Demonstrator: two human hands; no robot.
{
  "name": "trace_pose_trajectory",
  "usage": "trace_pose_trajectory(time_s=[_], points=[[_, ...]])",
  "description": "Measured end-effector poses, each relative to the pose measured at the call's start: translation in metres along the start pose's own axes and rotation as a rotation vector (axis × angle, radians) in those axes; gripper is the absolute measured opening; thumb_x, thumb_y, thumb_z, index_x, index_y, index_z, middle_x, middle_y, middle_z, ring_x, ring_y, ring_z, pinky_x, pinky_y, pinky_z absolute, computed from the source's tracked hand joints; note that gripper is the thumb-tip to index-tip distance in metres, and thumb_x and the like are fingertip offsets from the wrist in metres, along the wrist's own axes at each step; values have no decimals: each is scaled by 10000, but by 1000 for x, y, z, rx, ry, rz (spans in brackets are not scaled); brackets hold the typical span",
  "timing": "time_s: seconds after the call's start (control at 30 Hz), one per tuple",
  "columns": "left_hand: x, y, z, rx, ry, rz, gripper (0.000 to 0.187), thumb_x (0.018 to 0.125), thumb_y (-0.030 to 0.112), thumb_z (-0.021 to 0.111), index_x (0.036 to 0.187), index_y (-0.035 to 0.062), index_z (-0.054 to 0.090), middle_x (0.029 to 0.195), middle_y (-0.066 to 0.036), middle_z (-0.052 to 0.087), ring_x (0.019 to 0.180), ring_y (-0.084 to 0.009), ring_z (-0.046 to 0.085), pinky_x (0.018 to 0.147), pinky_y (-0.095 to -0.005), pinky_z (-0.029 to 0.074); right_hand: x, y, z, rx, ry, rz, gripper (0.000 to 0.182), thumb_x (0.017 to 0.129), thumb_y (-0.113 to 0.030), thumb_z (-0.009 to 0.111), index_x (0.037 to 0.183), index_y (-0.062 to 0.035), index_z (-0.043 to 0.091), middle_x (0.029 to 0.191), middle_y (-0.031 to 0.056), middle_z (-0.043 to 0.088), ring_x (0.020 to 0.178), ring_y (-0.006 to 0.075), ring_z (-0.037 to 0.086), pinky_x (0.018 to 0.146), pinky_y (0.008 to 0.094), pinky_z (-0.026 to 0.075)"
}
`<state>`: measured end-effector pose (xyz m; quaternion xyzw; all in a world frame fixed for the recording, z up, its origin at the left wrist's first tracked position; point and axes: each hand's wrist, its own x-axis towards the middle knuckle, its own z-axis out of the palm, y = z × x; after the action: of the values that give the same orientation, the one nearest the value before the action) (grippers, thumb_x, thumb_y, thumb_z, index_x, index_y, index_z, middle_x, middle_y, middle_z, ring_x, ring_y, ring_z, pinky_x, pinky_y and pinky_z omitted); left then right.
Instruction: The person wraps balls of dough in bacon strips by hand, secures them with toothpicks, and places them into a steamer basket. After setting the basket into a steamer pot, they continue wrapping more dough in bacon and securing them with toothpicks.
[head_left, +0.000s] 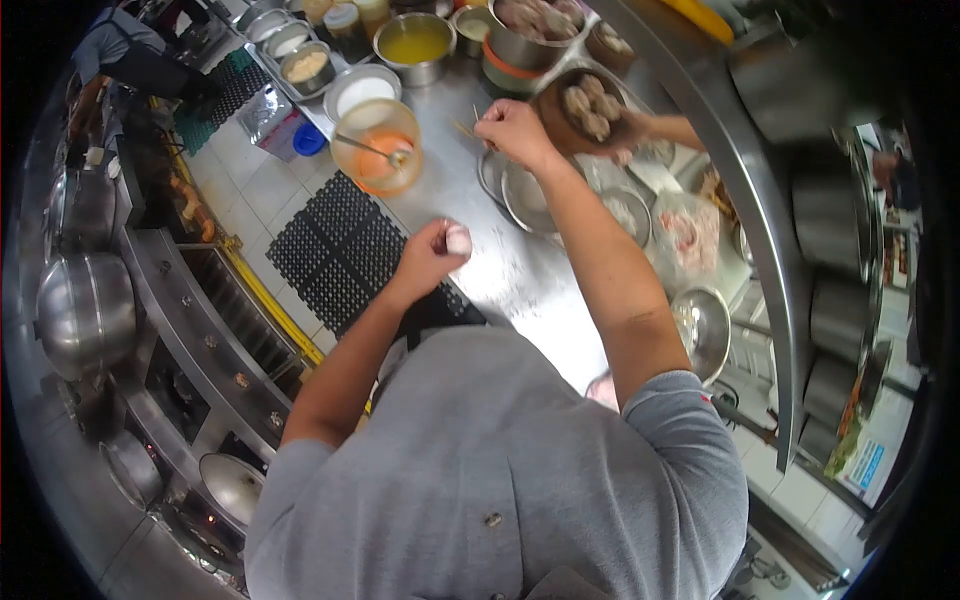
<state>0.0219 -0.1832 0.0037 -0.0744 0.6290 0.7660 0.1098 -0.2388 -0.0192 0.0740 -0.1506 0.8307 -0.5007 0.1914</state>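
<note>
My left hand [428,262] is closed around a pale pinkish lump [458,240] above the steel worktop's near edge. My right hand [514,132] is raised over the worktop with its fingers pinched together. A thin wooden stick [463,129] shows at its fingertips. Just beyond it, a brown bowl [553,112] holds several rounded, pale brown lumps [594,105]. Another person's hand [632,134] reaches in from the right and touches this bowl. To the left stands a translucent tub [345,150] with orange contents and a spoon [365,146].
Metal bowls [528,200] and a plastic bag of pinkish food [690,235] lie to the right. Containers, including a pot of yellow liquid [415,48], line the back. A steel shelf edge [745,160] curves along the right. A black mat [335,235] covers floor at left.
</note>
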Motion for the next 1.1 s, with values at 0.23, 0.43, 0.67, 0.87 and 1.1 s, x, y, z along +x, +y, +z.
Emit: trace_pose_trajectory(time_s=[0.23, 0.43, 0.67, 0.87, 1.1], points=[[7, -48, 57, 371, -68, 65, 360, 893, 57, 857, 1229, 60, 728, 1040, -15, 763, 975, -124, 714, 869, -313, 563, -194, 37, -31, 271, -32, 65, 394, 965, -59, 733, 1346, 15, 665, 832, 60, 752, 711, 133, 712, 640, 304, 531], [-9, -41, 104, 972, 0, 256, 389, 808, 231, 869, 1164, 123, 756, 1110, -100, 766, 1088, -341, 707, 1000, -510, 459, -287, 105, -5, 203, 271, 183, 214, 1050, -152, 692, 1167, 24, 723, 883, 133, 801, 745, 195, 759, 725, 367, 585], [-9, -52, 118, 1079, 31, 296, 361, 809, 228, 873, 1138, 134, 755, 1119, -78, 745, 1152, -333, 683, 1011, -521, 420, -314, 104, 18, 64, 387, 86, 181, 1058, -182, 720, 1087, -6, 746, 911, 208, 782, 826, 321, 768, 793, 437, 589], [-11, -53, 115, 1050, 39, 259, 377, 809, 231, 874, 1158, 142, 764, 1123, -61, 735, 1165, -320, 675, 1005, -508, 413, -304, 94, 24, -23, 309, -28, 135, 1059, -134, 694, 1067, -4, 727, 970, 257, 776, 887, 461, 755, 813, 501, 587], [-11, -58, 114, 1058, 58, 287, 383, 808, 240, 876, 1163, 144, 770, 1102, -56, 732, 1146, -308, 676, 982, -495, 415, -300, 86, 32, -137, 315, -150, 101, 1039, -96, 681, 1027, 0, 711, 992, 279, 758, 940, 505, 734, 825, 559, 573]])
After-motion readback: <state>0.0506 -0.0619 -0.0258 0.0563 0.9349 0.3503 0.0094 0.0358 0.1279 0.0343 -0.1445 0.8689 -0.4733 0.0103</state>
